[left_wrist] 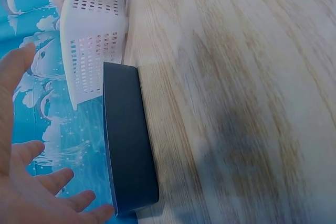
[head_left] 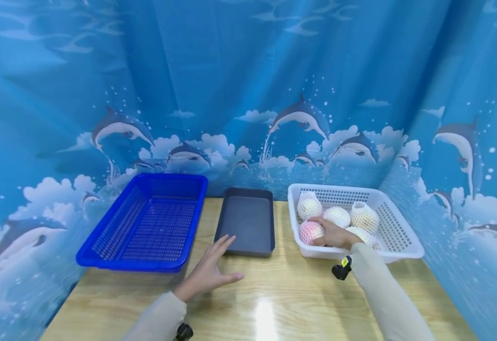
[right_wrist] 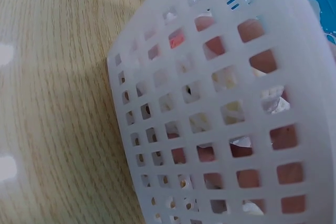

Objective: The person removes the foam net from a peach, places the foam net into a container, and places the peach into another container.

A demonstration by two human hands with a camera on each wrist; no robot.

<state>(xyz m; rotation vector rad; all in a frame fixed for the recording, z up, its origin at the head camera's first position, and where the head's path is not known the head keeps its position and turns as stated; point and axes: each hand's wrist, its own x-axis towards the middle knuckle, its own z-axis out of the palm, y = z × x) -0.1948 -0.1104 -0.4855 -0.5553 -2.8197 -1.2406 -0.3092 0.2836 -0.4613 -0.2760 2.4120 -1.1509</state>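
In the head view, my right hand (head_left: 335,235) reaches over the near wall of the white basket (head_left: 402,237). Its fingers and thumb curl round a pinkish round fruit (head_left: 310,231) in a white foam net, at the basket's near left corner. Several pale round fruits (head_left: 337,217) in foam nets lie around it. From the right wrist, the perforated basket wall (right_wrist: 210,108) mostly hides that hand and the fruit. My left hand (head_left: 207,273) hovers with spread fingers by the near left corner of the dark grey tray (head_left: 248,222), holding nothing.
A blue perforated basket (head_left: 194,237) stands left of the tray on the wooden table (head_left: 248,303). Behind everything hangs a blue dolphin-print curtain (head_left: 231,94), which also comes down along both sides.
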